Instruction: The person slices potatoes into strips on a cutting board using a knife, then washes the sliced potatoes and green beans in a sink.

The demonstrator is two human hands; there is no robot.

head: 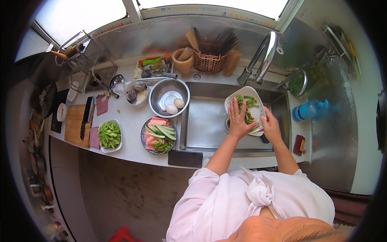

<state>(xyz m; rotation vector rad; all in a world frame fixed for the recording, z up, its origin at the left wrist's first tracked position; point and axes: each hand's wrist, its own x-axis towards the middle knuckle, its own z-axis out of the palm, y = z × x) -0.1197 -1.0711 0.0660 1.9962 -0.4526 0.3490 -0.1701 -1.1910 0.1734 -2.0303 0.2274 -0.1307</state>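
Observation:
Over the steel sink (208,121) a white square-sided dish (257,112) is held tilted. It contains cut green vegetable pieces (248,102) with some brownish bits. My right hand (271,125) grips the dish's right rim, thumb on the near side. My left hand (239,119) lies flat with spread fingers across the dish's left part, over the vegetables. Whether its palm presses on them is hidden. The faucet (266,57) arches behind the dish. Part of the drain (227,123) shows beside my left hand.
Left of the sink stand a steel colander (169,86) with eggs, a patterned plate (143,137) of sliced food and a bowl of chopped greens (109,136). A knife (86,118) rests on a cutting board (71,127). A phone (185,159) lies at the counter edge; a blue bottle (308,110) lies right.

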